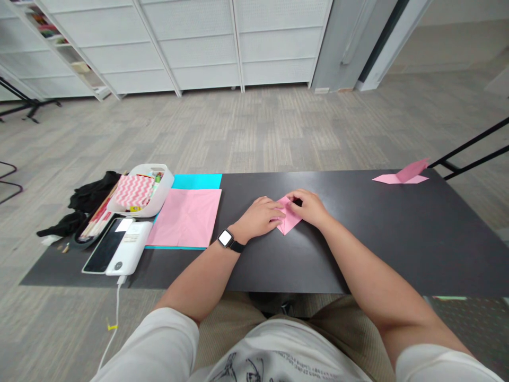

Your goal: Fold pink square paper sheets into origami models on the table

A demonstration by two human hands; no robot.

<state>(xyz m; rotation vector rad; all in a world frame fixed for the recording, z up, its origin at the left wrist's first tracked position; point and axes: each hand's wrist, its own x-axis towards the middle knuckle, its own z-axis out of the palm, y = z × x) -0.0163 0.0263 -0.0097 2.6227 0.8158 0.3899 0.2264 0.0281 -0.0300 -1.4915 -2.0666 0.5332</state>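
Note:
A small folded piece of pink origami paper [289,218] lies on the dark table, its creased point turned toward me. My left hand [260,216], with a watch on the wrist, rests with fingers stretched out over the paper's left side, pressing on it. At the paper's upper right, my right hand [310,208] has thumb and forefinger bent together on the edge in a pinch. Both hands hide parts of the paper. Far to the right stands a finished-looking pink folded paper shape [403,174] with one flap raised.
On the left lie a stack of pink sheets [185,217] over blue ones [199,181], a white basket [164,195], a phone [104,252] and a white power bank [129,249] with a cable. Black cloth [93,190] and a dark pen tray [81,244] sit beyond. The table [358,223] is dark.

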